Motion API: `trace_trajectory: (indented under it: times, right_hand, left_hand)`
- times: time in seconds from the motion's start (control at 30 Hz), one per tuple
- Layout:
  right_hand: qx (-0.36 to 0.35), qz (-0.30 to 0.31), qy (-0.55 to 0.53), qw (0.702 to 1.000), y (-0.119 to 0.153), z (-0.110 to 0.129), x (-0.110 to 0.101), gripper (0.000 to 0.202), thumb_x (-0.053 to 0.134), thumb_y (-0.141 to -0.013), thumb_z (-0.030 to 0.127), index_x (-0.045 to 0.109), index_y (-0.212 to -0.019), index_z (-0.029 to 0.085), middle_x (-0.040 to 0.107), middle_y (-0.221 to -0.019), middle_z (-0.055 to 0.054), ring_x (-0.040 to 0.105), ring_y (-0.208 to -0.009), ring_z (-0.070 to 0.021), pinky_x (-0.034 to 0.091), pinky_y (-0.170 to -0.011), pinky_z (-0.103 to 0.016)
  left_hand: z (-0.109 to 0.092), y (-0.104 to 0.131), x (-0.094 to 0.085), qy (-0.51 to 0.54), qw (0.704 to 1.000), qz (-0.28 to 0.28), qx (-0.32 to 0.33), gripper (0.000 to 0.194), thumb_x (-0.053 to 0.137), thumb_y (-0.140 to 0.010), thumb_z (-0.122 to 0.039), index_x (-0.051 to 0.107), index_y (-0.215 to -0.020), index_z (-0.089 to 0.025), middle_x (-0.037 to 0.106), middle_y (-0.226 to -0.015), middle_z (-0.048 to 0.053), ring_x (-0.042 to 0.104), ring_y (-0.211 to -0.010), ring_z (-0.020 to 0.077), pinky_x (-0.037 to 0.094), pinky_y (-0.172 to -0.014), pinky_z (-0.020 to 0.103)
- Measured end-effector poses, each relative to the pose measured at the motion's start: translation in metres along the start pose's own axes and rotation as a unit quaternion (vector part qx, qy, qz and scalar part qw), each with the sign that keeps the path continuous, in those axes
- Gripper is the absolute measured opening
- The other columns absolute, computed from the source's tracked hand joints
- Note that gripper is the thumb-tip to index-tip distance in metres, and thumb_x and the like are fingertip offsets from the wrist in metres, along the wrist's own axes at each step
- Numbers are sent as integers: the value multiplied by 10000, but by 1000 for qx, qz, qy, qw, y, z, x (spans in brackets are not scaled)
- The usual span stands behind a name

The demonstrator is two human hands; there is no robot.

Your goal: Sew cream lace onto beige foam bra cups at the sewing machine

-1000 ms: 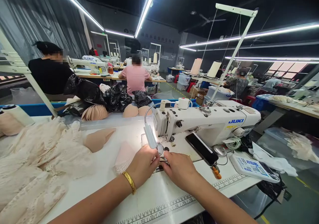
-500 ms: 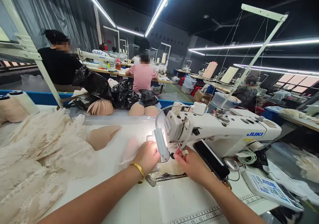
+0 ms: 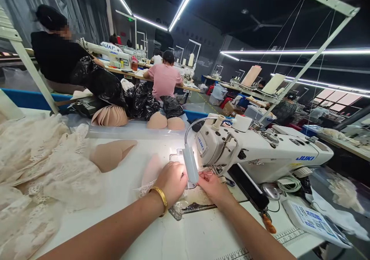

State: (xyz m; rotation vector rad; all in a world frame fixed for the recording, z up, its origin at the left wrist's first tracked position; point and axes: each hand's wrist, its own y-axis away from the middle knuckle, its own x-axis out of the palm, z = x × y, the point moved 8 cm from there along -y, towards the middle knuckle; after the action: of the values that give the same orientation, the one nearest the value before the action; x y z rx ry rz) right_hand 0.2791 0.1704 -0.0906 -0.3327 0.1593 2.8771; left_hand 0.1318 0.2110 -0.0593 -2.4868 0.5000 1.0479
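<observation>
My left hand [image 3: 172, 181], with a gold bangle at the wrist, is curled beside the needle area of a white JUKI sewing machine [image 3: 260, 146]. Pale lace [image 3: 145, 188] shows just left of it; whether its fingers grip the lace is hidden. My right hand [image 3: 212, 186] has thumb and fingertips pinched together under the machine head, on something too small to name. A small grey lamp [image 3: 190, 165] on a bent neck shines between the hands and partly covers the fingertips.
Cream lace [image 3: 43, 175] is heaped at the left, near a beige cup [image 3: 111, 156]. Black bags [image 3: 106, 86] and stacked cups [image 3: 110, 116] lie behind. A phone [image 3: 250, 186] and a white box [image 3: 316, 221] are at the right. People sit at machines beyond.
My right hand has moved left, closer to my left hand and the lamp. The view has shifted slightly. My left hand stays in nearly the same place.
</observation>
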Motion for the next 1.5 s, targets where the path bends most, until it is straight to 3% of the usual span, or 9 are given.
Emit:
trace_trajectory:
  times: [0.27, 0.83, 1.07, 1.5]
  right_hand:
    - [10, 5, -18, 1000, 2, 9, 2, 255, 747, -635, 408, 581, -708, 230, 654, -747, -16, 587, -697, -196, 492, -728, -329]
    - [30, 7, -58, 998, 1, 0, 2, 272, 800, -614, 374, 642, -760, 208, 665, -797, -24, 574, -706, -184, 505, -729, -314]
    - [33, 6, -53, 998, 2, 3, 3, 269, 764, -609, 389, 628, -763, 217, 635, -741, 0, 553, -692, -180, 494, -735, -313]
    - [21, 9, -25, 999, 3, 7, 3, 265, 737, -646, 428, 623, -769, 224, 659, -748, -17, 610, -735, -216, 496, -757, -336]
  left_hand:
    - [0, 0, 0, -3, 1000, 0, -7, 332, 539, -840, -44, 392, -594, -211, 527, -685, 17, 514, -744, 206, 367, -644, 305]
    - [-3, 0, -1, -8, 1000, 2, -5, 321, 528, -849, -65, 388, -600, -212, 514, -690, 11, 491, -726, 194, 359, -637, 298]
    - [-2, 0, -1, -12, 1000, 4, -5, 294, 525, -859, -91, 436, -603, -206, 533, -695, 14, 520, -745, 196, 377, -658, 288]
    - [-4, 0, -2, -15, 1000, 2, -8, 323, 518, -845, -80, 374, -589, -215, 532, -690, 11, 515, -732, 198, 359, -633, 290]
